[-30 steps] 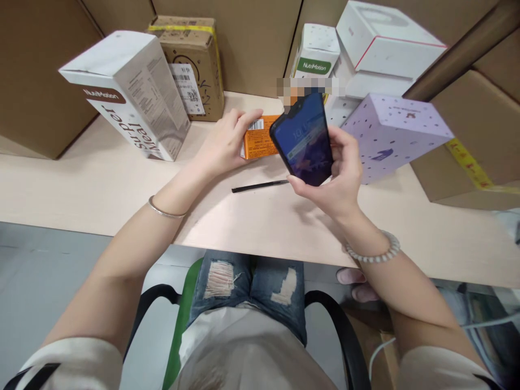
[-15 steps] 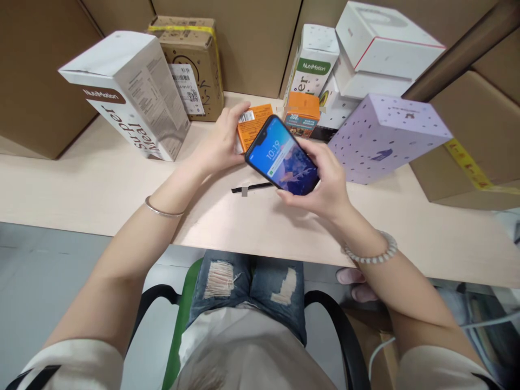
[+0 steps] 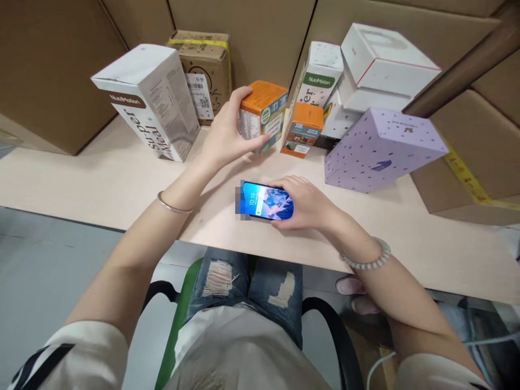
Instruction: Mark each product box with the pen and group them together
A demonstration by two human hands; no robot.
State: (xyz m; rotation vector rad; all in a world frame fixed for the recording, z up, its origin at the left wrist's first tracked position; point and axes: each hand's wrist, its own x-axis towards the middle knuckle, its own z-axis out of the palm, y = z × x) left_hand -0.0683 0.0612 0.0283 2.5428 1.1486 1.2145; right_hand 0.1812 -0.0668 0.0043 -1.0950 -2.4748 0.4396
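Note:
My left hand [image 3: 229,132] grips a small orange-topped carton [image 3: 266,97] from its left side, thumb across the front face and fingers behind. The carton stands upright at the back of the table. In my right hand [image 3: 306,203] is a smartphone [image 3: 268,201], its lit screen facing up and reading 10:19. The phone is low over the tabletop or lying on it; I cannot tell which. Just right of the held carton stands a second orange carton [image 3: 301,130]. The black pen-like stick seen before is out of sight, perhaps under the phone.
A tall white box [image 3: 152,103] and a taped brown box [image 3: 209,59] stand back left. On the right are a green-labelled white box [image 3: 325,65], stacked white boxes [image 3: 390,62] and a purple box [image 3: 382,151]. Large cardboard [image 3: 244,27] walls the back of the pale table [image 3: 219,216].
My right hand has lowered the phone toward me and turned it more level. My left hand has brought the orange carton upright, further back beside the other one.

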